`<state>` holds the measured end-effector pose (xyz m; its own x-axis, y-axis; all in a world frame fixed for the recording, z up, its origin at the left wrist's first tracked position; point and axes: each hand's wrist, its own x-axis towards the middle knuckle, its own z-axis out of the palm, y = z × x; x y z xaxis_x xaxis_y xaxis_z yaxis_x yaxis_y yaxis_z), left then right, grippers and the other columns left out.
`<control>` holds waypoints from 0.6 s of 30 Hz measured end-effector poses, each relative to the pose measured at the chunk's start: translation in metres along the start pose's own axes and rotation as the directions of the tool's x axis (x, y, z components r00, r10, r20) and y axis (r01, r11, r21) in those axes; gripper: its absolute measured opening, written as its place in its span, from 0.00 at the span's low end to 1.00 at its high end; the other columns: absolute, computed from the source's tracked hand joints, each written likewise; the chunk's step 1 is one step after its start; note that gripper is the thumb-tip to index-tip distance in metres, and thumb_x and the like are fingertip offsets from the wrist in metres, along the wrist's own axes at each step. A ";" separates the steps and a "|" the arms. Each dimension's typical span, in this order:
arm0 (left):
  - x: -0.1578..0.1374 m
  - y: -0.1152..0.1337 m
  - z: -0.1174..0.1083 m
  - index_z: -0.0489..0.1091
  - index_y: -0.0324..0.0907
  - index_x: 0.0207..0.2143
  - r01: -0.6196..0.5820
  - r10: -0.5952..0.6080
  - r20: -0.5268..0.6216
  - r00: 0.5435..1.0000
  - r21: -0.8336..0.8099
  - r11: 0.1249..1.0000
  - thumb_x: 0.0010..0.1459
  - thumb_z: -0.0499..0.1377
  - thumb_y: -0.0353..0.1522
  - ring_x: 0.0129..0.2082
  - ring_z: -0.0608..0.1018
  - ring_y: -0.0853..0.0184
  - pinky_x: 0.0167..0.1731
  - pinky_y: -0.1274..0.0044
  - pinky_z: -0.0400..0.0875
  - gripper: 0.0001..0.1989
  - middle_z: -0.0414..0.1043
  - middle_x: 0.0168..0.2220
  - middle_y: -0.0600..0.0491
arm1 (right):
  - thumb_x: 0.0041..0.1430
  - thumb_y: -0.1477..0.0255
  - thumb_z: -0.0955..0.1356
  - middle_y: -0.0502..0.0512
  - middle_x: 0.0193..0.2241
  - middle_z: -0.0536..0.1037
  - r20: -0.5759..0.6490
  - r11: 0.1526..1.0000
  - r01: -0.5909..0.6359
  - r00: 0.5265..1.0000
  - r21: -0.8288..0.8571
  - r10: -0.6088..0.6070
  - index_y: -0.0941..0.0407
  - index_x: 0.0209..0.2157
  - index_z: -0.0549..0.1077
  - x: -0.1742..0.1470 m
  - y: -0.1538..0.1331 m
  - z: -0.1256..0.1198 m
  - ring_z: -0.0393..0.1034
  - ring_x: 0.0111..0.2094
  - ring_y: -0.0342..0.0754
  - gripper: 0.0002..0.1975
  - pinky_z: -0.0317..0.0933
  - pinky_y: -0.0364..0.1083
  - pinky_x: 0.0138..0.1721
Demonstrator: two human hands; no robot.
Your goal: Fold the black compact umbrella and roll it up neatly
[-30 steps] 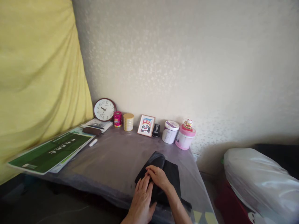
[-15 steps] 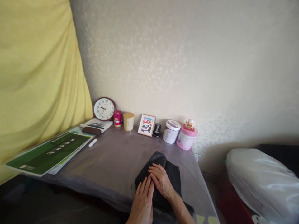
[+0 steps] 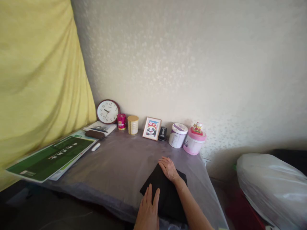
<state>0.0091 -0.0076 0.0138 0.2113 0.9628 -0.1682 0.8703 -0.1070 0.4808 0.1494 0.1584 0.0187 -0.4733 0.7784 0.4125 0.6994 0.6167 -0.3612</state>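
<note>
A black folded cloth (image 3: 166, 199) lies on the near right part of the covered table (image 3: 115, 169); what kind of item it is I cannot tell. My left hand (image 3: 148, 206) rests on its near left side, fingers stretched and the thumb apart. Farther up, my right hand (image 3: 169, 169) lies flat across the far edge of the cloth, its forearm crossing the right side. Neither hand grips the fabric. The nearest part of the cloth is partly hidden by my right forearm.
Along the wall stand a clock (image 3: 108, 111), a pink can (image 3: 121, 121), a yellow-lidded tin (image 3: 132, 125), a framed panda picture (image 3: 152, 128), a stapler-like black object (image 3: 162, 134) and two tubs (image 3: 177, 135). Green boards (image 3: 52, 158) lie left. A plastic-covered bundle (image 3: 268, 188) sits right.
My right hand has slid away from me to the cloth's far edge, apart from the left. The raised far fold now lies flat. My left hand has shifted slightly nearer me.
</note>
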 end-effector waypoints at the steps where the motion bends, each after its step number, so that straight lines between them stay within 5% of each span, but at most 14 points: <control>1: -0.001 0.002 -0.002 0.41 0.41 0.62 0.006 -0.006 0.008 1.000 -0.004 1.000 0.40 0.50 0.23 0.63 0.43 0.55 0.59 0.64 0.48 0.43 0.31 0.64 0.47 | 0.63 0.70 0.57 0.55 0.41 0.77 -0.007 1.000 -0.024 1.000 -0.011 0.023 0.54 0.38 0.76 0.003 0.002 -0.001 0.64 0.51 0.50 0.16 0.53 0.56 0.54; 6: -0.001 0.008 -0.006 0.36 0.38 0.62 0.031 -0.031 0.015 0.999 0.027 0.999 0.39 0.49 0.20 0.63 0.46 0.57 0.59 0.67 0.49 0.45 0.34 0.64 0.44 | 0.62 0.69 0.58 0.58 0.44 0.75 -0.150 0.994 -0.092 0.985 -0.063 0.081 0.54 0.40 0.74 -0.004 -0.022 -0.008 0.63 0.52 0.52 0.15 0.53 0.56 0.54; 11: -0.001 0.009 -0.006 0.36 0.35 0.61 0.019 -0.023 0.047 0.999 0.090 0.996 0.39 0.49 0.20 0.63 0.47 0.57 0.59 0.68 0.48 0.45 0.36 0.64 0.41 | 0.62 0.69 0.59 0.49 0.35 0.79 0.053 0.993 0.068 0.996 0.091 -0.073 0.50 0.35 0.75 -0.028 -0.057 -0.003 0.64 0.51 0.49 0.13 0.45 0.57 0.58; 14: -0.003 0.009 -0.005 0.35 0.37 0.62 0.020 -0.022 0.023 0.999 0.100 0.995 0.40 0.49 0.20 0.63 0.48 0.57 0.59 0.69 0.49 0.45 0.37 0.64 0.41 | 0.60 0.69 0.60 0.49 0.41 0.78 -0.021 0.994 -0.076 0.997 0.075 0.078 0.50 0.34 0.76 -0.025 -0.045 -0.002 0.63 0.52 0.50 0.12 0.45 0.55 0.58; 18: -0.006 0.008 -0.002 0.33 0.38 0.62 0.026 -0.025 -0.011 1.000 0.114 0.993 0.43 0.48 0.20 0.63 0.48 0.58 0.58 0.70 0.49 0.43 0.38 0.64 0.41 | 0.59 0.68 0.58 0.64 0.49 0.71 -0.238 0.937 -0.344 0.907 0.063 0.348 0.60 0.43 0.72 -0.024 -0.007 -0.016 0.62 0.52 0.54 0.17 0.51 0.53 0.55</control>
<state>0.0137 -0.0136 0.0203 0.1847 0.9680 -0.1701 0.9205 -0.1097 0.3750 0.1644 0.1339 0.0249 -0.0577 0.8925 0.4474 0.7842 0.3179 -0.5329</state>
